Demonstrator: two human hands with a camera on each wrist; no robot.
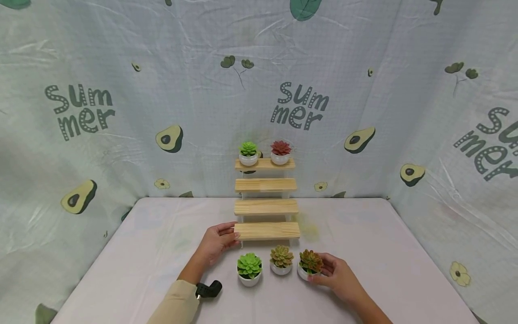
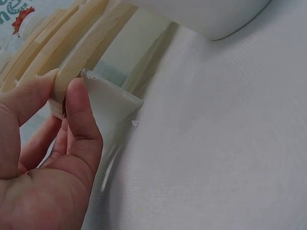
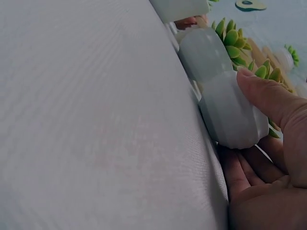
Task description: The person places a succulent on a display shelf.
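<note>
"Checking progress on the tiered stand (image 1: 265,206): what can be recorded as done?"

"Two pots are seated on the top shelf (image 1: 265,165): the bright-green succulent (image 1: 248,155) at the left and the red succulent (image 1: 280,153) at the right. That tier is judged to be filled."

"What is left?"

"Three pots are located in front of the stand; their placement on the lower shelves is judged to be outstanding. The light-green succulent (image 1: 249,269) and the yellow-green succulent (image 1: 281,259) are set upright on the worktop (image 1: 162,252). The orange-brown succulent (image 1: 310,261) is positioned at the right of the row."

"How are the hands set?"

"The left end of the bottom shelf (image 1: 267,231) is pinched between thumb and fingers of the left hand (image 1: 218,241). The orange-brown succulent's pot is clamped between thumb and fingers of the right hand (image 1: 337,275). Whether it is lifted cannot be told."
</note>
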